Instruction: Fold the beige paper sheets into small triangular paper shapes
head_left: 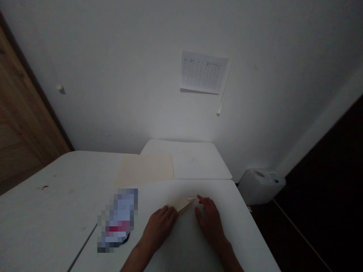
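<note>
A small piece of cream paper, folded to a narrow point, lies on the white table. My left hand grips it at its left end, with the fingers curled together over the paper; the thumb is hidden. The folded tip points to the right, where a small flap shows. Just beyond that tip is my right hand, its thumb and fingers apart and nothing between them. A thin gap seems to part the right fingertips from the paper.
A flat cream sheet lies farther back on the white table. Left of my hands is a blurred-out object. A printed chart hangs on the wall. To the right stands a white plastic jug, and at far left a wooden door.
</note>
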A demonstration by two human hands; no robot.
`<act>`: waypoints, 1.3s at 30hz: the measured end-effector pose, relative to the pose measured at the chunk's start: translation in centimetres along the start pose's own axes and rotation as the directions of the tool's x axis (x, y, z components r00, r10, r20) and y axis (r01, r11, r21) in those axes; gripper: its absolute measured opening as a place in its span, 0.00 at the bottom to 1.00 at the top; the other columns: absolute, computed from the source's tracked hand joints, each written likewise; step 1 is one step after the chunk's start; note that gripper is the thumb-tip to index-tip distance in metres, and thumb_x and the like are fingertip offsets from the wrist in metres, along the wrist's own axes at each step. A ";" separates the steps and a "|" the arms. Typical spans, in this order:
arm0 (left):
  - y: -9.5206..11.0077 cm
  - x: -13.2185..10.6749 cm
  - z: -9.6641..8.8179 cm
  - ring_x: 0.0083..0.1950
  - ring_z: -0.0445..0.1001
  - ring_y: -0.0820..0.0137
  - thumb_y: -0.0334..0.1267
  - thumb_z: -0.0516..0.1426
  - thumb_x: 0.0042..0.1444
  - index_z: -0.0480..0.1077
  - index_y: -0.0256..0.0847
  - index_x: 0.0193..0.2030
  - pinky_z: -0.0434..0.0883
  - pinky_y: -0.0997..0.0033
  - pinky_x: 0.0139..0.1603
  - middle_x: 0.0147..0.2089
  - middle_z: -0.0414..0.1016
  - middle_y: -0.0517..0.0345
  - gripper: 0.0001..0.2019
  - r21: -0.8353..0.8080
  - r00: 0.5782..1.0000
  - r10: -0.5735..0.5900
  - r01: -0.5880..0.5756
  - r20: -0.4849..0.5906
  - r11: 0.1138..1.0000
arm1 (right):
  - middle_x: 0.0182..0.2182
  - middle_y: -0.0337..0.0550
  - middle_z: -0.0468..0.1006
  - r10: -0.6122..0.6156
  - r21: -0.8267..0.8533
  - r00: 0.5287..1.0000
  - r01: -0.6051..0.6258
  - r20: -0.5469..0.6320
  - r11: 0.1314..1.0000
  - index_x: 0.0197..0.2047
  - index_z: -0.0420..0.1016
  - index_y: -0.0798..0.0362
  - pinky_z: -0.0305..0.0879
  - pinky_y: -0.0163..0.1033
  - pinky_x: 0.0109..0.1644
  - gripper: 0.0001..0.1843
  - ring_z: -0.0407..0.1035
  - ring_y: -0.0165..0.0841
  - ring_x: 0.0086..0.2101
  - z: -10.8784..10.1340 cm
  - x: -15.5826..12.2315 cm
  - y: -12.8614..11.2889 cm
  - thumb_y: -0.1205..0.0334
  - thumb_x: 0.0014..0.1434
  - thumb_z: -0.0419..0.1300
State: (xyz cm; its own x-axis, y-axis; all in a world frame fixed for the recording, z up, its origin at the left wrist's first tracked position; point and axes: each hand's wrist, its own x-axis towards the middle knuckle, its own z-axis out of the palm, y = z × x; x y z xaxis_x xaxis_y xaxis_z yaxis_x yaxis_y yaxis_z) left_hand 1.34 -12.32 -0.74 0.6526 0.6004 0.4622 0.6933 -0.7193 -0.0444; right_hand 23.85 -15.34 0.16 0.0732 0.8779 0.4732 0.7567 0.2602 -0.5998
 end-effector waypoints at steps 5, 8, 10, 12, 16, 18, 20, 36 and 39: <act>-0.2 -0.2 0.0 0.45 0.76 0.61 0.21 0.49 0.56 0.69 0.40 0.48 0.76 0.65 0.38 0.45 0.78 0.51 0.17 0.078 0.996 0.016 -0.009 -0.088 0.997 | 0.29 0.42 0.78 0.214 0.292 0.977 -0.208 0.012 0.933 0.56 0.69 0.58 0.66 0.35 0.29 0.26 0.66 0.30 0.23 1.5 0.4 -1.3 0.51 0.59 0.59; -0.1 -0.2 -0.1 0.44 0.76 0.62 0.22 0.47 0.58 0.70 0.40 0.48 0.76 0.66 0.38 0.44 0.78 0.50 0.17 0.108 0.988 0.010 0.007 -0.155 0.994 | 0.28 0.41 0.80 0.299 0.446 0.954 -0.259 -0.020 0.857 0.64 0.56 0.62 0.67 0.34 0.28 0.39 0.68 0.30 0.23 2.6 0.7 -2.5 0.52 0.56 0.62; -0.1 -0.3 -0.1 0.44 0.76 0.63 0.23 0.46 0.60 0.70 0.41 0.48 0.76 0.66 0.39 0.45 0.78 0.50 0.17 0.098 0.981 -0.002 0.021 -0.193 0.995 | 0.28 0.42 0.80 0.303 0.521 0.953 -0.260 0.001 0.813 0.66 0.51 0.62 0.69 0.35 0.29 0.42 0.71 0.32 0.24 3.2 0.9 -3.3 0.53 0.55 0.63; -0.1 -0.4 -0.1 0.44 0.76 0.64 0.24 0.45 0.61 0.70 0.42 0.49 0.75 0.67 0.40 0.46 0.78 0.51 0.17 0.082 0.975 -0.005 0.024 -0.220 0.996 | 0.27 0.41 0.80 0.292 0.555 0.955 -0.269 0.050 0.787 0.65 0.52 0.62 0.69 0.35 0.29 0.41 0.72 0.33 0.25 3.6 1.0 -3.9 0.54 0.55 0.63; 0.2 -0.2 -0.2 0.44 0.77 0.63 0.28 0.47 0.63 0.70 0.42 0.50 0.75 0.67 0.39 0.46 0.79 0.51 0.14 0.063 0.960 0.011 0.007 -0.278 0.998 | 0.23 0.38 0.78 0.289 0.573 0.953 -0.287 0.091 0.768 0.61 0.59 0.59 0.67 0.34 0.25 0.34 0.71 0.33 0.23 4.1 0.9 -4.4 0.55 0.55 0.62; 0.5 0.1 -0.2 0.43 0.77 0.63 0.32 0.50 0.63 0.70 0.42 0.50 0.75 0.68 0.38 0.46 0.79 0.50 0.12 0.030 0.959 -0.057 0.068 -0.279 0.997 | 0.23 0.38 0.78 0.280 0.581 0.957 -0.268 0.072 0.769 0.58 0.62 0.58 0.67 0.33 0.26 0.29 0.71 0.33 0.23 4.1 0.9 -4.5 0.55 0.56 0.61; 0.9 0.4 -0.2 0.43 0.77 0.63 0.35 0.51 0.63 0.69 0.41 0.51 0.74 0.70 0.36 0.46 0.78 0.49 0.12 -0.025 0.951 -0.167 0.167 -0.261 0.986 | 0.22 0.36 0.76 0.260 0.564 0.965 -0.237 0.041 0.791 0.56 0.64 0.58 0.66 0.32 0.25 0.26 0.69 0.31 0.22 4.1 0.7 -4.4 0.55 0.58 0.59; 1.4 1.6 -0.9 0.24 0.72 0.73 0.37 0.50 0.60 0.66 0.42 0.32 0.64 0.77 0.23 0.32 0.73 0.59 0.07 -0.238 0.891 -0.440 0.407 -0.107 0.882 | 0.19 0.33 0.72 0.079 0.461 0.997 -0.064 -0.014 0.885 0.60 0.61 0.59 0.61 0.30 0.22 0.28 0.64 0.28 0.18 4.3 0.2 -5.1 0.57 0.58 0.58; 1.3 1.5 -1.0 0.23 0.72 0.73 0.36 0.51 0.57 0.64 0.43 0.35 0.63 0.76 0.23 0.32 0.73 0.60 0.03 -0.354 0.873 -0.480 0.423 -0.088 0.834 | 0.19 0.33 0.73 0.092 0.456 0.996 -0.081 -0.001 0.886 0.60 0.62 0.58 0.61 0.30 0.22 0.28 0.64 0.28 0.18 4.4 0.1 -5.1 0.58 0.58 0.58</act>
State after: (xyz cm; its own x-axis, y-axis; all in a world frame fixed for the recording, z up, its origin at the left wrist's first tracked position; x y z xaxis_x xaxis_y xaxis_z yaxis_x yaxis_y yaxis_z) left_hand 2.87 -12.72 0.78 0.2095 0.8387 0.5026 0.7459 -0.4695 0.4724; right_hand 17.19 -14.84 0.40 0.1436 0.8976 0.4168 0.3687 0.3423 -0.8642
